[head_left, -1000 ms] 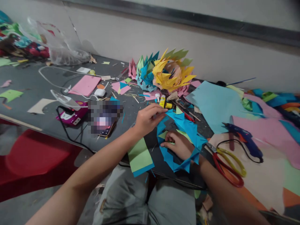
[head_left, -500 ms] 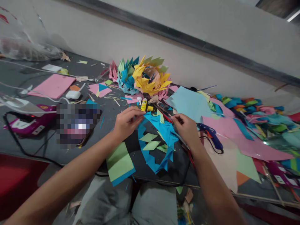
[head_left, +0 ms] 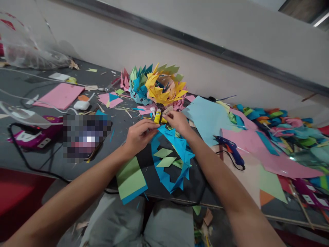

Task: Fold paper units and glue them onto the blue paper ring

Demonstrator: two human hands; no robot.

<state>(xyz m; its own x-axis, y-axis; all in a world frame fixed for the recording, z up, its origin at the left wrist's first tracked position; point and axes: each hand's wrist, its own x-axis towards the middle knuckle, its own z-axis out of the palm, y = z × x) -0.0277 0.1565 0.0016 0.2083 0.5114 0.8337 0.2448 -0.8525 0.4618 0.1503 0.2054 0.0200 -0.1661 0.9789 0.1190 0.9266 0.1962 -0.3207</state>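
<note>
My left hand [head_left: 140,135] pinches the far edge of a blue paper ring [head_left: 164,181] with pointed folds, which rests on the dark table. Fingers drawn together, my right hand [head_left: 177,121] is just beyond the ring's far edge, close to a yellow piece beside the glue bottle [head_left: 157,116]. What its fingertips hold, if anything, I cannot make out. Inside the ring lie several green paper diamonds [head_left: 166,162]. A stack of green and blue paper [head_left: 131,178] sits left of the ring, at the table's near edge.
Finished spiky paper rings [head_left: 164,91] stand against the wall. A blue glue gun [head_left: 231,149] lies right of my forearm, on paper sheets. Leftward are a phone [head_left: 99,145], a purple power strip [head_left: 38,135] and cables. Colourful paper pieces [head_left: 288,123] are heaped far right.
My right hand has moved left and away from me, from the ring's right side to its far edge near the glue bottle. My left hand keeps its pinch on the ring.
</note>
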